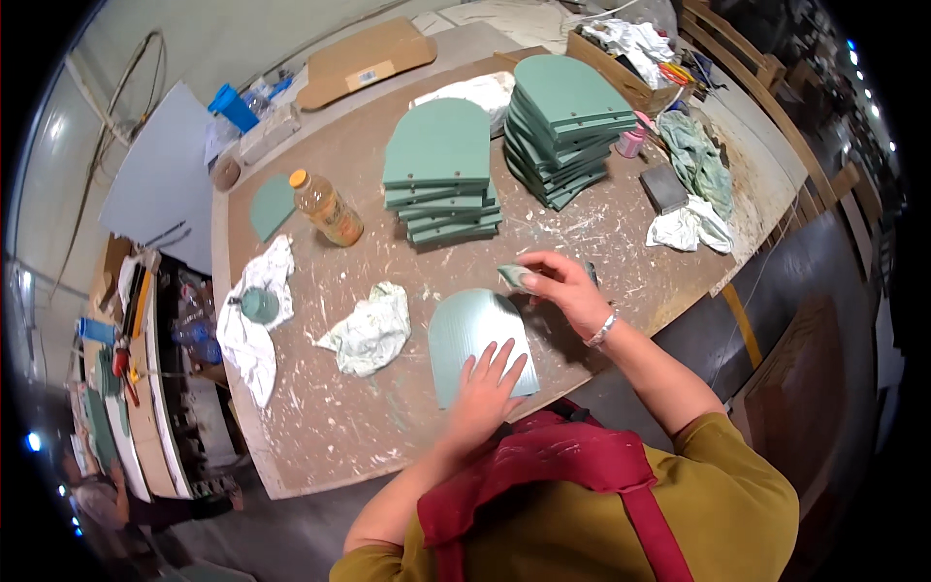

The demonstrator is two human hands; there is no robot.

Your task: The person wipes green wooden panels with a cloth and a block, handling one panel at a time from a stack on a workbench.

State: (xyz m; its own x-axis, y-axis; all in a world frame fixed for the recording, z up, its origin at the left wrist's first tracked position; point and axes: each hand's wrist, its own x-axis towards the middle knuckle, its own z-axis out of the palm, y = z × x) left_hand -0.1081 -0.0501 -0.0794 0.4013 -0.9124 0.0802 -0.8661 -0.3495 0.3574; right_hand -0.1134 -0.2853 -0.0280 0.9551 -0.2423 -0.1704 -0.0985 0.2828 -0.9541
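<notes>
A pale green, round-topped panel [472, 320] lies flat near the table's front edge, its surface shiny under the light. My left hand [485, 388] rests on its lower part with fingers spread. Just beyond the panel's upper right edge, my right hand [567, 291] pinches a small folded green-and-white pad [514, 278]; its exact kind is hard to tell. A small dark object shows partly behind that hand. To the left of the panel is a crumpled white rag [369, 330]. Farther back stand two stacks of similar panels, a shorter stack [438, 145] and a taller stack [572, 92].
An orange-capped bottle [330, 209] stands at left, near a white cloth [254, 349] bearing a green lump [259, 306]. At right are a grey block [663, 190], rags [693, 225] and a pink container [632, 138]. A cardboard box [630, 78] sits at the back.
</notes>
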